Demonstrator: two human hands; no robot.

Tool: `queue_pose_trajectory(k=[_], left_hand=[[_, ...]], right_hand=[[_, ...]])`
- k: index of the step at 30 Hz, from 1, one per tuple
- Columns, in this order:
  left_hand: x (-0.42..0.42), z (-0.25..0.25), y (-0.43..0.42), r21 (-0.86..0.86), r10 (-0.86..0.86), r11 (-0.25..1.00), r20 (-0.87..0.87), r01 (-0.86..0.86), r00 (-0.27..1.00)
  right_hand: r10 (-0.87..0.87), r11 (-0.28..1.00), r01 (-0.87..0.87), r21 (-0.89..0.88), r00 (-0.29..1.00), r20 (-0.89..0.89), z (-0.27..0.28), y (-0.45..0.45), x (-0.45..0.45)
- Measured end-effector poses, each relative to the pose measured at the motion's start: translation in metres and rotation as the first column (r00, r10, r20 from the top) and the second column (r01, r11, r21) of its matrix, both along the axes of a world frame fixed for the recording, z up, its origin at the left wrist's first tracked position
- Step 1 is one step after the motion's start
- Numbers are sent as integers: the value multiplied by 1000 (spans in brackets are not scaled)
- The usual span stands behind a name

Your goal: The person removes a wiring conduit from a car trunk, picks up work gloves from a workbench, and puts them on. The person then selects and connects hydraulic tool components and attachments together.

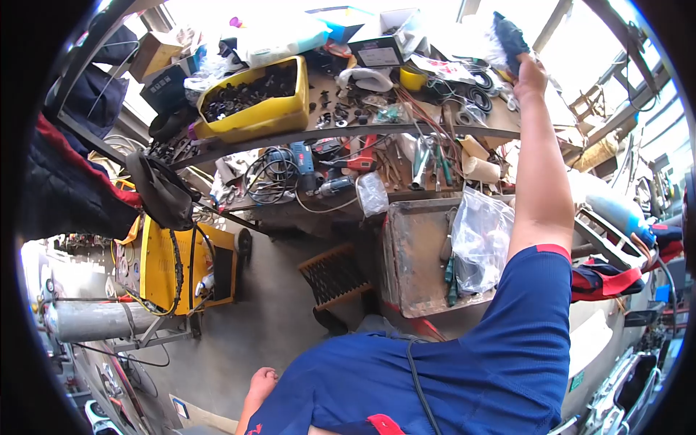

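My right hand (531,77) is stretched far up to the right, above the back of the cluttered bench. Its fingers are closed around a dark, bunched item (511,36) with what looks like clear plastic beside it; the kind cannot be made out. Close by on the shelf lie black rings (479,98) and a white printed packet (444,69). My left hand (263,381) hangs low beside my body over the floor, its fingers curled in, and nothing shows in it.
A yellow bin (293,116) of small dark parts stands on the upper shelf. Below it lie a blue power tool (303,163) and a red one (360,156). A metal tray (413,254) holds a clear plastic bag (484,243). A yellow wheeled machine (163,264) stands left.
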State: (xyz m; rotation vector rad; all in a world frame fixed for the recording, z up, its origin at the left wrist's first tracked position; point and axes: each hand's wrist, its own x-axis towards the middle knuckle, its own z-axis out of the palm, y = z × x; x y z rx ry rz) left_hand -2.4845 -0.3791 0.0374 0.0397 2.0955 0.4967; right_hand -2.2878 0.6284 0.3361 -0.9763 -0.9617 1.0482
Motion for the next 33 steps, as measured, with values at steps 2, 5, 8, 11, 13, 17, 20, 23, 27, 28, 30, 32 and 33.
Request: queue_pose_trajectory(k=[2,5,8,11,13,17,20,23,27,28,30,32,33], left_hand=[[-5,5,12,12,-11,1000,-10,11,1000],[-7,6,21,8,-85,996,-35,86,996],[-14,-6,23,-7,-140,990,-36,139,990],[-18,-19,23,22,-98,995,-40,99,994],[-21,-19,27,38,-65,997,-37,66,997],[-17,-13,28,11,-139,990,-53,139,989],[-12,-14,23,-13,-138,990,-49,138,989],[-8,-10,21,-48,-136,990,-34,135,990],[-9,-1,26,-53,-110,993,-4,109,994],[-8,6,31,-59,-100,993,0,100,995],[-12,7,36,-57,-106,993,2,106,994],[-18,1,40,-37,-117,992,-7,117,993],[-22,-7,38,-24,-121,992,-14,121,993]], right_hand=[[39,999,-33,40,984,-171,12,-5,14],[86,992,-69,107,981,-172,17,4,27],[15,963,-13,270,1000,-6,14,1,18],[-55,954,4,301,985,161,1,-6,3],[-91,952,7,305,961,262,-11,-5,-9],[-114,946,-35,323,895,431,-40,-2,-24],[-184,925,-20,379,849,495,-48,-15,-29],[-245,897,-40,440,784,571,-49,-21,-28],[-130,927,-162,338,707,695,-53,-18,-17],[-104,927,-217,305,634,767,-51,-24,-12],[-123,891,-334,307,473,872,-49,-35,-3],[-174,886,-347,309,367,914,-49,-36,0],[-183,894,-337,294,325,928,-48,-40,-1]])
